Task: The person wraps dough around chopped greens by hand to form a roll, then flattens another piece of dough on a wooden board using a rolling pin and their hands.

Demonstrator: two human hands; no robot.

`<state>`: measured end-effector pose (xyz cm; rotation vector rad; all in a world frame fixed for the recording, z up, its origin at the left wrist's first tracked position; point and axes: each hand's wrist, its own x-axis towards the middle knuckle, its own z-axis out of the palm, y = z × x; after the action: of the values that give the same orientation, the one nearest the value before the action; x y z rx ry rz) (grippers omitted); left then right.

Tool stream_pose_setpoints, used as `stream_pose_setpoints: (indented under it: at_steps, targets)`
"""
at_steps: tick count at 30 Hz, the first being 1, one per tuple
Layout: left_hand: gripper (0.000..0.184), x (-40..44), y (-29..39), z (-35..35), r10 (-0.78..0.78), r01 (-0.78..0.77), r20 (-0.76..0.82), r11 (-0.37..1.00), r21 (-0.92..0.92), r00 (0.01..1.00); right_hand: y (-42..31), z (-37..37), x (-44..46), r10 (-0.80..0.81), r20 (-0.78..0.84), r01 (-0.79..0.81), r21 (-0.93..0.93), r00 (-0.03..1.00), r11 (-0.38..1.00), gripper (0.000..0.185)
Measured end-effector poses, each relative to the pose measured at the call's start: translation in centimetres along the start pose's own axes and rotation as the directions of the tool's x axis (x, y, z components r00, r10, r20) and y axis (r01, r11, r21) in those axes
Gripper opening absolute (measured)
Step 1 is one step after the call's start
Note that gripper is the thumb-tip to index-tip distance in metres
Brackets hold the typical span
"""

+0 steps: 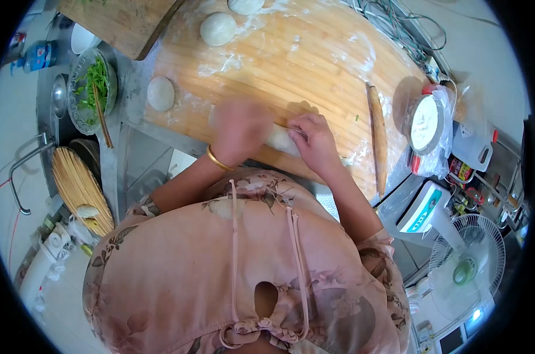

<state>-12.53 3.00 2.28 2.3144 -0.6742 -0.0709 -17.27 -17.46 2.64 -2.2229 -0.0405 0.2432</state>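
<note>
A long piece of pale dough [282,140] lies near the front edge of the floured wooden board [314,65]. My left hand [242,125], with a gold bangle at its wrist, is over the left part of this dough; motion blur hides its fingers. At the right end, the fingers of my right hand [310,138] are closed in a pinch on the dough's edge. One round dough ball [160,93] sits at the board's left, another [218,29] farther back, and a third [245,5] at the top edge of the view.
A wooden rolling pin [377,138] lies on the board's right side. Beyond it are a bowl of flour [425,123], a white scale [422,207] and a fan [465,268]. At left stand a glass bowl of greens [92,88] with chopsticks and a thick cutting board [117,20].
</note>
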Motion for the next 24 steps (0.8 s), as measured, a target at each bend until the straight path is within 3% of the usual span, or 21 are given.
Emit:
stream_pose_setpoints:
  at_steps: [4, 10, 13, 19, 24]
  targets:
    - [0.010, -0.7, -1.6, -1.1, -0.098, 0.098, 0.012, 0.994, -0.037, 0.995, -0.4, 0.3, 0.6, 0.035, 0.076, -0.038, 0.037, 0.996, 0.999, 0.005]
    - [0.017, -1.2, -2.4, -1.8, -0.086, 0.086, 0.034, 0.996, 0.001, 0.996, -0.2, 0.6, 1.4, 0.009, 0.181, 0.019, -0.150, 0.983, 0.989, 0.011]
    - [0.019, -1.0, -2.6, -1.9, -0.115, 0.115, 0.014, 0.993, -0.011, 0.993, -1.2, 0.5, 1.3, 0.067, 0.059, -0.065, -0.031, 0.996, 0.997, 0.014]
    - [0.024, -0.8, -2.7, -2.1, -0.137, 0.137, 0.091, 0.991, 0.007, 0.986, -2.1, 1.7, 2.7, 0.160, 0.186, -0.176, 0.077, 0.970, 0.981, 0.017]
    - [0.023, -0.7, -2.4, -2.3, -0.144, 0.147, 0.135, 0.989, -0.011, 0.980, -2.6, 2.2, 3.1, 0.154, 0.168, -0.170, 0.082, 0.974, 0.982, 0.015]
